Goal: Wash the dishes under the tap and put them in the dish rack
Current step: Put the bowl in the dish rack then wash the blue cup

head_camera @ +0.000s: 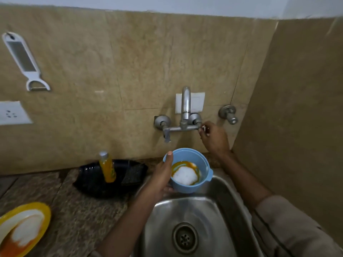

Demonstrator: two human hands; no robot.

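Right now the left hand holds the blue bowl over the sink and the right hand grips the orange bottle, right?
No: the head view shows the right hand on the tap handle. The left hand does hold the blue bowl over the sink.

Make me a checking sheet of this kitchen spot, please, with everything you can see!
Surface: speckled stone counter, steel sink beside it.
Job's things: blue bowl with white foam and orange residue, over the sink; yellow plate, dirty, on counter; tap; no dish rack seen.
Clutter: black tray holding orange bottle and dark scrub pad.
Grips: left hand holds the blue bowl; right hand pinches the tap handle.
Cables: nothing seen.
Surroundings: tiled wall, hanging peeler, socket.
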